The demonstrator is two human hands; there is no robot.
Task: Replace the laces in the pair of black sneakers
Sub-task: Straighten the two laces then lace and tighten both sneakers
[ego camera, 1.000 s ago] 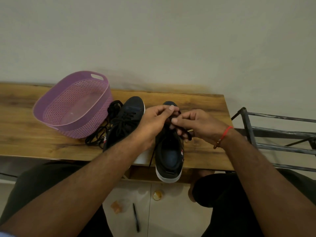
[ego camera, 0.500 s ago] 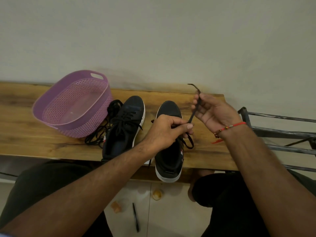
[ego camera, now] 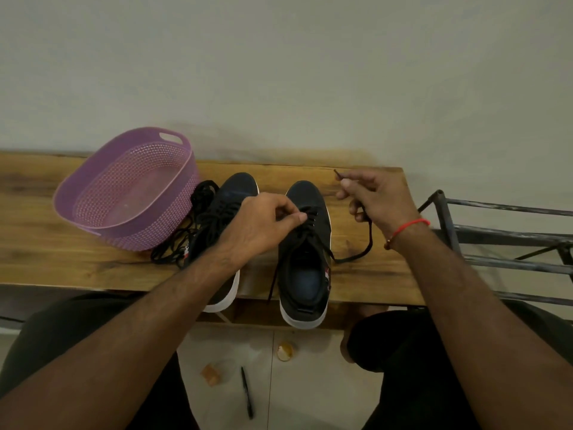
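The right sneaker point(ego camera: 305, 256) stands near the right end of the bench point(ego camera: 46, 249), its heel overhanging the front edge and its toe toward the wall edge; the long axis runs front to back. The left hand point(ego camera: 263, 226) pinches the crossed lacing over the upper eyelets, fingers curled on it. The right hand point(ego camera: 376, 200) grips the free lace point(ego camera: 369, 240) in curled fingers, the tip sticking out past the thumb and a slack loop trailing to the shoe's right side. Judged step: drawing the lace through an eyelet. Keep the left pinch firm to hold the shoe and earlier crossings, pull the slack out evenly, and keep the lace flat. The left sneaker point(ego camera: 223, 218) lies parallel beside it, already laced, just beside the purple basket point(ego camera: 124, 193)
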